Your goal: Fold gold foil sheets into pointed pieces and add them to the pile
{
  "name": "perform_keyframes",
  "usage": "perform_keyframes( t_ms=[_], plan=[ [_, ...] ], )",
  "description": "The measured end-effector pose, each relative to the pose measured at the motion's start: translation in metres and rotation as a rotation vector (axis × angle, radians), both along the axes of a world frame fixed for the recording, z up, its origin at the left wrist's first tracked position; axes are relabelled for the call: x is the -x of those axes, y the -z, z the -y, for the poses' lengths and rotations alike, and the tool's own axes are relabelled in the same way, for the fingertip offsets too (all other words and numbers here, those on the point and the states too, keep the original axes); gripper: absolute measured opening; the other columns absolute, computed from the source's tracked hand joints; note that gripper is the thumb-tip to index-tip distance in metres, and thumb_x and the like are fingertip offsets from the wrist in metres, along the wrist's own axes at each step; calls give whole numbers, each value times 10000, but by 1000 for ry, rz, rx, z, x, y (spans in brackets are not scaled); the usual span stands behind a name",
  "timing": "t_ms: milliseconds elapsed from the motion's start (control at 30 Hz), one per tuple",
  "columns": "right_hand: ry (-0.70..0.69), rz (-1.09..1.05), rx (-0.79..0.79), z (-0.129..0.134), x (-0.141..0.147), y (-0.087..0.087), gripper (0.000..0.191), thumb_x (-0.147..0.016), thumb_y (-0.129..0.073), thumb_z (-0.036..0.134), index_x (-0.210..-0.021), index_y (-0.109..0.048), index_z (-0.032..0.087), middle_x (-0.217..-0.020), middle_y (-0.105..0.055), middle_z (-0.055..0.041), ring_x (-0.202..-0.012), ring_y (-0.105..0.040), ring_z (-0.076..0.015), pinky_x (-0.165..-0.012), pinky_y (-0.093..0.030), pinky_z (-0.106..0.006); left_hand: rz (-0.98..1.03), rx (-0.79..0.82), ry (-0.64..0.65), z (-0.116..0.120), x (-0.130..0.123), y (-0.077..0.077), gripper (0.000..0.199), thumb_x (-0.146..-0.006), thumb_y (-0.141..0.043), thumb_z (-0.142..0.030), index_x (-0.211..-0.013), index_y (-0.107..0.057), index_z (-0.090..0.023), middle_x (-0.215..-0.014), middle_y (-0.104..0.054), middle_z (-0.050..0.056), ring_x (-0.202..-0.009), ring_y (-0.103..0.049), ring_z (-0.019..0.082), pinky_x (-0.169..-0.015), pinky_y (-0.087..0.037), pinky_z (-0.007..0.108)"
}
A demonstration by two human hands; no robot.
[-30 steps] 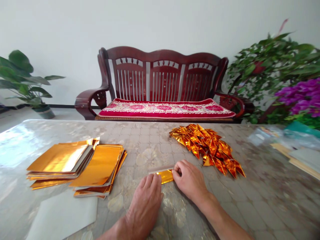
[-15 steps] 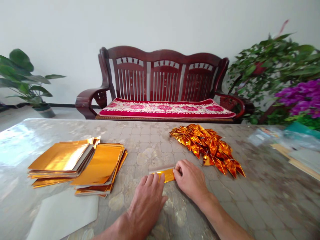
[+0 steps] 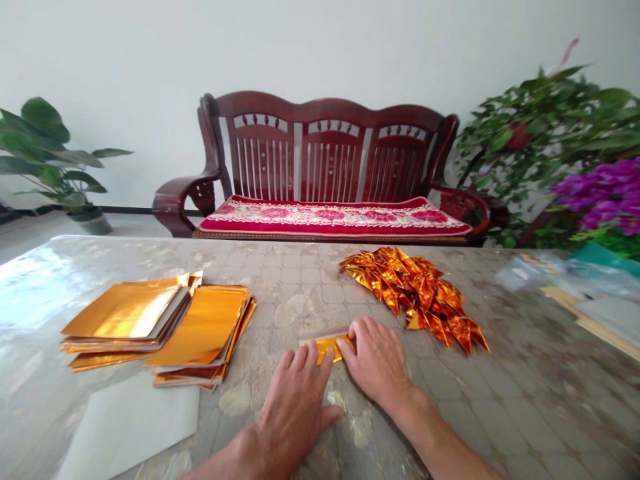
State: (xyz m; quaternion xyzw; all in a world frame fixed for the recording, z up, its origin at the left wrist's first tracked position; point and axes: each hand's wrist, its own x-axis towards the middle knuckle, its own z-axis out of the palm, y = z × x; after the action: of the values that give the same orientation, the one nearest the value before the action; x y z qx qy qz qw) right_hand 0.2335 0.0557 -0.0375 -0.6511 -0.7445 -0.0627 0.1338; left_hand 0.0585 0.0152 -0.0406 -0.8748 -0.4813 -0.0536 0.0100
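Nearest, the left hand (image 3: 297,400), fingers spread, touches a folded gold-foil strip (image 3: 331,343) at its left end; the right hand (image 3: 377,360) lies half-curled at its right, grip unclear. Left of the strip lie stacked foil sheets (image 3: 203,327); beyond it, rightward, folded foil pieces (image 3: 425,293).

Paper stacks (image 3: 200,327) left on table (image 3: 475,393), strip (image 3: 331,343) under left hand (image 3: 298,403) and right hand (image 3: 381,357), folded pieces (image 3: 417,290) behind right, bench (image 3: 333,157) beyond.

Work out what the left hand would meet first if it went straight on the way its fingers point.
Most likely the folded gold strip: the left hand has its fingertips at it, though exact contact is hard to judge.
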Motion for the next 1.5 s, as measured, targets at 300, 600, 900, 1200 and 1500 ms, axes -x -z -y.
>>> perform_keyframes(
  t_ms=[300,600,900,1200,1500],
  plan=[
    [63,77,7,0,1,-1,334,-848,-636,534,-874,-559,209,-911,-603,-73,-878,-531,-270,-763,-323,-378,-87,-69,-28,10,1,9,825,-808,-610,-644,-1414,-484,-100,-1464,-473,213,-1333,-443,332,-1083,-389,487],
    [69,148,30,-4,-8,1,268,-891,-627,451,-944,-559,198,-969,-588,-81,-943,-515,-289,-780,-322,-386,-188,-62,-45,18,4,10,922,-796,-584,-687,-1414,-467,-13,-1484,-411,265,-1368,-417,367,-1137,-347,479],
    [90,147,36,-5,-7,-3,173,-907,-620,365,-896,-551,206,-949,-592,-76,-924,-525,-267,-743,-332,-361,-190,74,-6,8,15,-2,760,-848,-613,-564,-1429,-466,-96,-1502,-416,208,-1376,-423,322,-1126,-369,461],
    [62,58,-81,-9,-16,0,99,-934,-558,231,-839,-550,203,-862,-583,-61,-836,-525,-235,-709,-330,-338,-188,94,-9,14,13,-2,880,-788,-611,-667,-1428,-467,-80,-1508,-381,241,-1405,-374,358,-1143,-340,509],
    [-464,-201,-53,6,4,-4,144,-965,-524,217,-845,-601,197,-853,-594,-24,-857,-528,-181,-793,-396,-295,-146,-24,-66,12,3,9,894,-764,-653,-652,-1417,-471,-68,-1498,-410,245,-1380,-393,362,-1101,-370,492]
  ],
)
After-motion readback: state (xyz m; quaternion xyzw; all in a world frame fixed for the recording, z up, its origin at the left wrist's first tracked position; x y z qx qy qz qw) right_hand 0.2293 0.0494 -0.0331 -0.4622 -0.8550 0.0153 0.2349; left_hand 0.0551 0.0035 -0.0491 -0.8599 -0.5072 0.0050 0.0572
